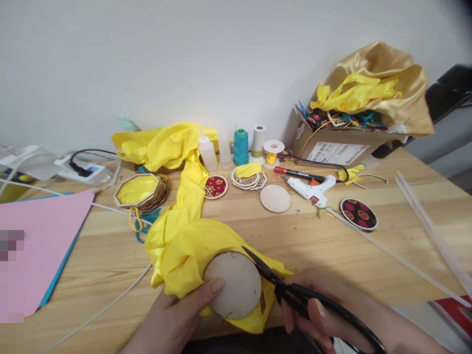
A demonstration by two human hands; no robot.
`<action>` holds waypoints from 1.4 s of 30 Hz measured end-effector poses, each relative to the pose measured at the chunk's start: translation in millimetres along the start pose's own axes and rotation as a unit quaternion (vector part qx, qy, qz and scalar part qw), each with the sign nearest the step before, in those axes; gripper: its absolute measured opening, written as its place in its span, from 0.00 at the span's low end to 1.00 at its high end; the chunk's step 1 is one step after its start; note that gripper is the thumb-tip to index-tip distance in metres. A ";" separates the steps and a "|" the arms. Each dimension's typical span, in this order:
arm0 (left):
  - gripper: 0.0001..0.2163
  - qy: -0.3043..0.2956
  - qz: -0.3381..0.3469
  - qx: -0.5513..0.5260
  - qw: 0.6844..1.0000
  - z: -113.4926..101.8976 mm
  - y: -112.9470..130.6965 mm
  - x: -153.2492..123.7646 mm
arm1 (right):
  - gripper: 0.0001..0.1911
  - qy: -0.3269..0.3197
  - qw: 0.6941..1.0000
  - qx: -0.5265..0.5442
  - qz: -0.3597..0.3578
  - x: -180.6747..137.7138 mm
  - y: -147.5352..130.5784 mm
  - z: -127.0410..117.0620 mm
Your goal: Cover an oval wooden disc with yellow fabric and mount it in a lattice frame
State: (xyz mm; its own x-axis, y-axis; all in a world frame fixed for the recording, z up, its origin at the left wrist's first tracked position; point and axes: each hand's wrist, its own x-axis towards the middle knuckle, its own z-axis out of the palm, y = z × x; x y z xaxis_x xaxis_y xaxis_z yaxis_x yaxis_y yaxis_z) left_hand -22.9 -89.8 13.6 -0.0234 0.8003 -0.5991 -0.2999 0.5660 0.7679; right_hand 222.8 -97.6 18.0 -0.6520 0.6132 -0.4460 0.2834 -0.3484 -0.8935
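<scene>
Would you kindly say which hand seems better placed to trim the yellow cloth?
Probably the right hand: it holds the black scissors, their blades at the yellow cloth beside the grey disc, while the left hand grips both.

Looks like a little craft workspace to me, sewing-and-gluing stuff, though I can't tell if it's in a home or a small workshop. The wooden desk [110, 250] gives it away: teal thread cone [241, 150], white spool [258, 139] and squeeze bottle [208, 155] toward the far side, a glue gun [315, 191] right of them, a stack of octagonal frames [154, 196] on the left, yellow fabric [184, 246] and black scissors [271, 277] at the near side. Then there's a cardboard box [335, 149] stuffed with cloth [354, 93] at the far right, a power strip [84, 172] at the far left, and just a plain pale wall [184, 59] behind.
</scene>
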 end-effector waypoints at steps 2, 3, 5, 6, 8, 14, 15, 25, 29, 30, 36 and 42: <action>0.28 0.000 -0.002 0.002 1.000 -0.3 -0.7 0.1 | 0.39 -0.003 1.000 0.002 0.007 1.5 1.7 -0.2; 0.27 0.000 -0.003 0.000 1.000 -0.5 -1.1 0.1 | 0.38 -0.007 1.000 0.011 0.010 2.2 2.6 -0.4; 0.27 -0.001 -0.003 -0.003 1.000 -0.8 -1.4 0.1 | 0.37 -0.010 0.999 0.034 0.008 3.7 4.4 -0.8; 0.27 -0.003 -0.003 -0.003 1.000 -0.9 -1.4 0.0 | 0.36 -0.012 0.999 0.044 0.008 4.3 5.1 -0.9; 0.27 -0.006 -0.002 -0.001 1.000 -0.9 -0.9 -0.4 | 0.35 -0.011 0.998 0.058 0.006 5.1 5.7 -0.9; 0.27 -0.005 0.014 0.010 1.000 0.7 1.0 -1.7 | 0.26 0.008 0.993 0.090 0.075 6.0 4.3 0.4; 0.28 -0.003 0.014 0.011 1.000 1.1 1.3 -1.9 | 0.24 0.013 0.992 0.096 0.084 6.3 4.5 0.6; 0.28 -0.019 0.023 0.020 0.999 -0.9 1.6 -0.4 | 0.23 0.012 0.998 0.036 0.055 2.2 10.2 -7.5; 0.26 -0.033 0.016 0.038 0.999 -5.5 -2.2 1.6 | 0.32 -0.022 0.999 -0.012 0.036 0.4 8.5 -13.6; 0.25 -0.034 0.014 0.042 0.998 -6.4 -3.2 1.9 | 0.33 -0.028 0.999 -0.020 0.036 0.1 7.0 -14.7; 0.19 -0.037 0.017 0.064 0.997 -8.1 -3.9 2.0 | 0.35 -0.038 0.996 -0.059 0.047 -3.0 -0.8 -17.7; 0.15 -0.048 0.015 0.076 0.996 -5.5 -2.1 1.1 | 0.38 -0.042 0.996 -0.058 0.058 -2.7 -3.4 -20.1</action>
State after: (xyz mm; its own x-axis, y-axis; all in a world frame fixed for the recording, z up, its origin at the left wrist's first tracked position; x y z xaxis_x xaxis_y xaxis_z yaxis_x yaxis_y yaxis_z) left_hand -27.6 -91.2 10.0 0.0635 0.8280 -0.5571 -0.1522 0.5597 0.8146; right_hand 237.8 -83.8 21.1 -0.6649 0.5105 -0.5452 0.4369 -0.3262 -0.8383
